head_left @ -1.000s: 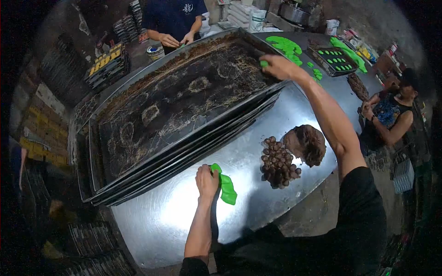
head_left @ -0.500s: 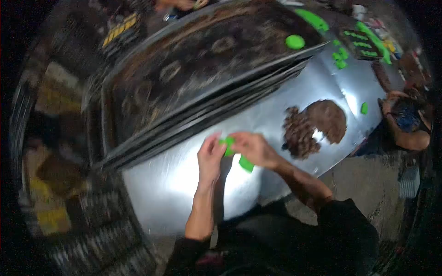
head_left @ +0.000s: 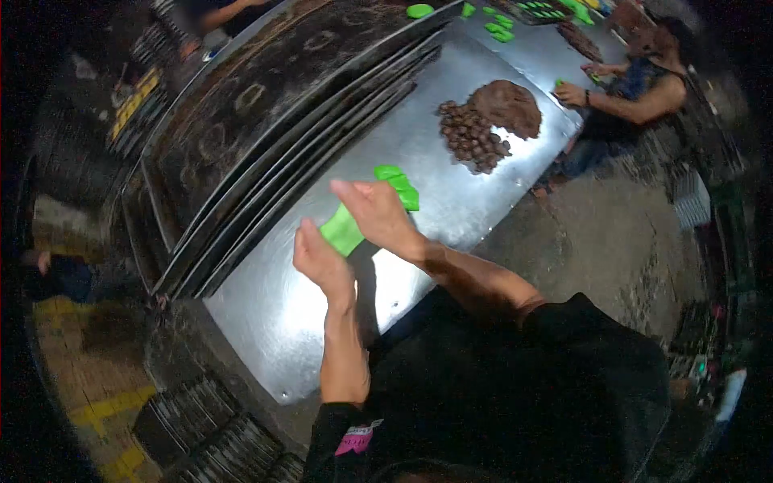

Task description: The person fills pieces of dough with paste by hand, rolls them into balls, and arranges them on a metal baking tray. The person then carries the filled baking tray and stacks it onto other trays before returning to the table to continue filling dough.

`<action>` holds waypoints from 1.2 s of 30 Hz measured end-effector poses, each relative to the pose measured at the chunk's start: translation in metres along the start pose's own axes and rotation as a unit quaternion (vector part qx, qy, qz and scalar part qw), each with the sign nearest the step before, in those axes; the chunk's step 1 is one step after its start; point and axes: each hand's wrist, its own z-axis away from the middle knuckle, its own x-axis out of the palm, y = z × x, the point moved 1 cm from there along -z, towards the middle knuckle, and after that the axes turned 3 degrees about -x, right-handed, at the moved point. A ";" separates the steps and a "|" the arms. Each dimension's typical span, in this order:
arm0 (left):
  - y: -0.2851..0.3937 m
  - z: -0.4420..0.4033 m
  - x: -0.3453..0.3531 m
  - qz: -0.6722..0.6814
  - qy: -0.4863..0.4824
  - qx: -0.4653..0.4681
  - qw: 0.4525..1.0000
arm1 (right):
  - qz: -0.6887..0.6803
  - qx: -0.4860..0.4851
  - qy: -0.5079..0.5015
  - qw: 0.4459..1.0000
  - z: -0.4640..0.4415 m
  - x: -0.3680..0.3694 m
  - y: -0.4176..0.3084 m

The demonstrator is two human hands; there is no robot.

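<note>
A flat, stretched piece of green dough (head_left: 342,232) spans the gap between my two hands above the metal table (head_left: 270,338). My left hand (head_left: 322,262) grips its near left edge, fingers curled and thumb up. The opposite edge is pinched in my right hand (head_left: 377,213), also closed with the thumb pointing left. Just beyond my right hand, several smaller green dough pieces (head_left: 400,185) lie on the metal. Farther right sits a cluster of small brown balls (head_left: 467,138), touching a large brown lump of dough (head_left: 515,105).
Stacked dark baking trays (head_left: 266,121) stand along the table's left side, a green disc (head_left: 419,11) on top. At the right edge a co-worker (head_left: 636,101) handles green dough. A tray of green pieces (head_left: 543,11) is at the far end. Dark crates (head_left: 201,427) stand lower left.
The green dough between my hands went from a small bunched piece to a wider, flat sheet. My view has turned, so the trays and brown dough appear shifted up and left.
</note>
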 end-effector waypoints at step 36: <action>-0.062 0.029 0.013 0.134 -0.107 -0.212 0.962 | 0.221 -0.147 -0.140 0.954 -0.014 -0.067 0.053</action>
